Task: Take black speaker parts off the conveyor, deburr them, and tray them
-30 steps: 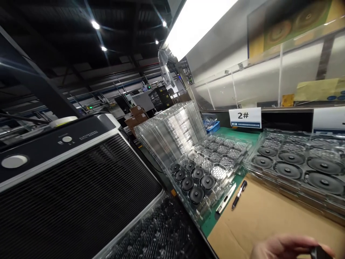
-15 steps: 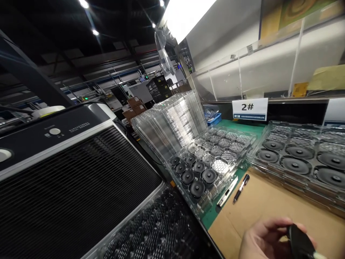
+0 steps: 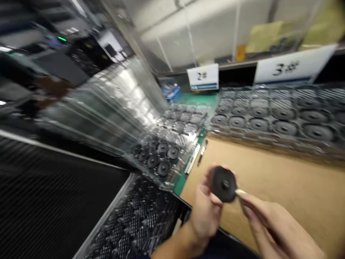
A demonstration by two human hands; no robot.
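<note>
Over the brown cardboard, my left hand (image 3: 206, 205) holds a round black disc (image 3: 223, 184) with a small raised centre, its face turned toward the camera. My right hand (image 3: 265, 217) is closed on a thin pale-tipped tool (image 3: 240, 192), whose tip meets the disc's right edge. Most of the tool is hidden by the fingers, and the picture is blurred. Similar black discs (image 3: 163, 168) sit in a clear tray (image 3: 175, 176) at the left, and more fill a clear tray (image 3: 269, 138) along the back right.
A pen (image 3: 202, 153) and a white cutter (image 3: 192, 158) lie near the cardboard's (image 3: 291, 180) left edge. Stacked clear trays (image 3: 107, 104) stand at the left, behind a black ribbed panel (image 3: 54, 194). Signs "2#" (image 3: 203, 76) and "3#" (image 3: 291, 70) stand at the back.
The view has swung right and down. Both hands now show, with the disc turned face-on; before, one hand with a dark part was at the bottom edge.
</note>
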